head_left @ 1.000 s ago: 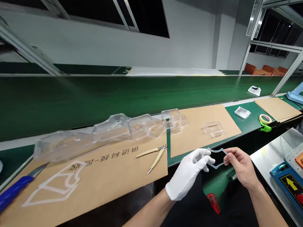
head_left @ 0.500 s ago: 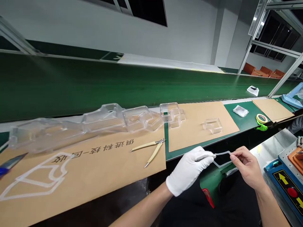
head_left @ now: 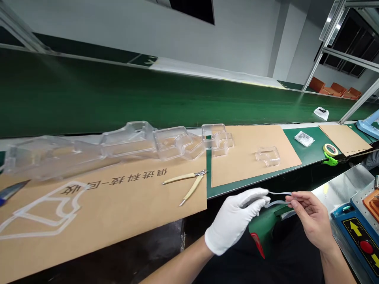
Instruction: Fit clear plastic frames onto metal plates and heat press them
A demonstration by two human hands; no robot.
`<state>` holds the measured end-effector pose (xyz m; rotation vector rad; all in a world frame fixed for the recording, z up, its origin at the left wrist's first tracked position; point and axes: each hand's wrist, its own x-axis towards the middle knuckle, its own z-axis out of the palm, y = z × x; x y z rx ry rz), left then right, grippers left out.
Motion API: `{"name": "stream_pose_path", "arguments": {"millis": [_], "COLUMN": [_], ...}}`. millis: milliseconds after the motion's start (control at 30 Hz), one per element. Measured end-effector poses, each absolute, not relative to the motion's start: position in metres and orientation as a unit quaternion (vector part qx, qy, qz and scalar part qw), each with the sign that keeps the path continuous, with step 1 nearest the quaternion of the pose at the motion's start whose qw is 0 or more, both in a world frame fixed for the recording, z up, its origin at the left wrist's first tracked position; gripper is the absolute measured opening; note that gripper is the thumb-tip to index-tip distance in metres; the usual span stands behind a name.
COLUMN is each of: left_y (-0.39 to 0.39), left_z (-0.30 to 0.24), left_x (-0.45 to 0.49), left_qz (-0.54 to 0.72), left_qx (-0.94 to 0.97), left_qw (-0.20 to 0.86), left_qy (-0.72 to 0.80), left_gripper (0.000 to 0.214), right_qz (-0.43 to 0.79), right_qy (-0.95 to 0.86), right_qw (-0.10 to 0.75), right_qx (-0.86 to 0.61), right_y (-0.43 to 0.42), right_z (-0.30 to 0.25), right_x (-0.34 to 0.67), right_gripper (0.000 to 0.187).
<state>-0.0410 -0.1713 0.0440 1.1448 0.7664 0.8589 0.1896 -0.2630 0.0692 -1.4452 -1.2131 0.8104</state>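
We record the scene at the bench. The left hand, in a white cotton glove (head_left: 235,221), and the bare right hand (head_left: 312,221) both grasp a thin, clear plastic loop (head_left: 280,193), now pulled into two nearly parallel strands. The gloved fingers clench one end; the right thumb and fingertips pinch the other. The loop is held in the air between the hands, above a green object with a red tip (head_left: 262,232), whose kind we cannot determine.

Ahead of the hands, a tan cardboard sheet printed with Chinese characters (head_left: 118,221) carries a pair of cream-handled snips (head_left: 189,185) and a white-looking clear plastic offcut (head_left: 44,213). A blue-handled utility knife (head_left: 12,193) lies at its left edge. A row of clear thermoformed plastic blisters (head_left: 177,144) lies along the far side of the sheet, and one small clear blister (head_left: 268,156) sits on a second cardboard sheet (head_left: 251,169). Further right are a yellow roll of tape (head_left: 331,149) and a bright green clip (head_left: 330,159). Beside the right hand is a stainless steel table (head_left: 340,183) bearing a blue machine with yellow arrows and a red button (head_left: 355,232). A wide green conveyor belt (head_left: 148,98) runs behind everything.
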Motion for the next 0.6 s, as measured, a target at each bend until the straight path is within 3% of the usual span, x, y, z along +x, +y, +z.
{"name": "stream_pose_path", "arguments": {"millis": [133, 333, 600], "left_y": [-0.175, -0.171, -0.156], "left_z": [0.04, 0.027, 0.056], "left_x": [-0.035, -0.034, -0.033], "left_qz": [0.37, 0.301, 0.243], "left_qx": [0.482, 0.525, 0.71], "left_qw": [0.713, 0.718, 0.567], "left_qy": [0.35, 0.344, 0.338], "left_gripper": [0.065, 0.076, 0.059], "right_qz": [0.334, 0.329, 0.364], "right_qy": [-0.497, -0.533, -0.626], "right_qw": [0.539, 0.52, 0.404], "right_qx": [-0.593, -0.581, -0.559], "right_y": [-0.26, -0.262, -0.275], "right_z": [0.069, 0.075, 0.109], "right_x": [0.186, 0.186, 0.2], "right_gripper": [0.03, 0.026, 0.036]}}
